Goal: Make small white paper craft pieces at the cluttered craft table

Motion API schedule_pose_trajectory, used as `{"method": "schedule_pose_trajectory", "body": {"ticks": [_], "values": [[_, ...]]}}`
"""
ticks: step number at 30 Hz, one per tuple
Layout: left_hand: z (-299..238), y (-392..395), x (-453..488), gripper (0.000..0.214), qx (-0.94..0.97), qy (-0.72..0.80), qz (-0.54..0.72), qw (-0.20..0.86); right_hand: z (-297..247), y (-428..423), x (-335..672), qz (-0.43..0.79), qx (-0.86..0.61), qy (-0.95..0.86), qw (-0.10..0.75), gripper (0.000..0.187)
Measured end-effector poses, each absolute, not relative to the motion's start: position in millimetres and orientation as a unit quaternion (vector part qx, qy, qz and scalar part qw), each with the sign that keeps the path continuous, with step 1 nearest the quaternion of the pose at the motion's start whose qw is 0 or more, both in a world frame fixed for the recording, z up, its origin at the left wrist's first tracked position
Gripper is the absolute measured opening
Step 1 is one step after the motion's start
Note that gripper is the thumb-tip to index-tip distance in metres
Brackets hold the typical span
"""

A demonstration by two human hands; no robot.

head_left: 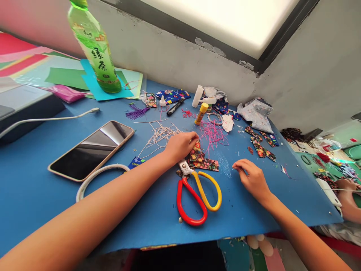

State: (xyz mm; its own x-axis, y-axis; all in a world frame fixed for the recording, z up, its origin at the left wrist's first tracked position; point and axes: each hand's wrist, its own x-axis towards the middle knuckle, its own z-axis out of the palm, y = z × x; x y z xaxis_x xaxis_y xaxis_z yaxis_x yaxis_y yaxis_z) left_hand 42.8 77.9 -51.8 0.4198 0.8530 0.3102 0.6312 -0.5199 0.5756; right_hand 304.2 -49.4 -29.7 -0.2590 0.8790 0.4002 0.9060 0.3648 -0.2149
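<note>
- the floral fabric piece (200,158) lies flat on the blue table (254,214), near its middle, just above the scissors' blades
- the left hand (180,145) rests on the piece's upper left edge, fingers curled onto it; whether they pinch or only press it, I cannot tell
- the right hand (251,177) lies apart to the right, fingertips on bare table, loosely curled and holding nothing
- the scissors (197,195), one handle red and one yellow, lie between the hands, the blades touching the fabric
- pink threads (213,133) and cream cords (159,135) lie behind; a glue stick (201,113) beyond them
- a phone (91,148) lies to the left; a green bottle (96,45) stands far back
</note>
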Motion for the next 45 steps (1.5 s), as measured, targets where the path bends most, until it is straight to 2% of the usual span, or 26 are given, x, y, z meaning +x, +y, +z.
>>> {"method": "schedule_pose_trajectory", "body": {"ticks": [12, 45], "values": [[-51, 79, 43, 0.018, 0.822, 0.457, 0.286, 0.184, -55, 35, 293, 0.002, -0.537, -0.81, 0.236, 0.024], [-51, 78, 43, 0.018, 0.821, 0.455, 0.288, 0.191, -59, 2, 303, -0.059, -0.525, -0.821, 0.216, 0.022]]}}
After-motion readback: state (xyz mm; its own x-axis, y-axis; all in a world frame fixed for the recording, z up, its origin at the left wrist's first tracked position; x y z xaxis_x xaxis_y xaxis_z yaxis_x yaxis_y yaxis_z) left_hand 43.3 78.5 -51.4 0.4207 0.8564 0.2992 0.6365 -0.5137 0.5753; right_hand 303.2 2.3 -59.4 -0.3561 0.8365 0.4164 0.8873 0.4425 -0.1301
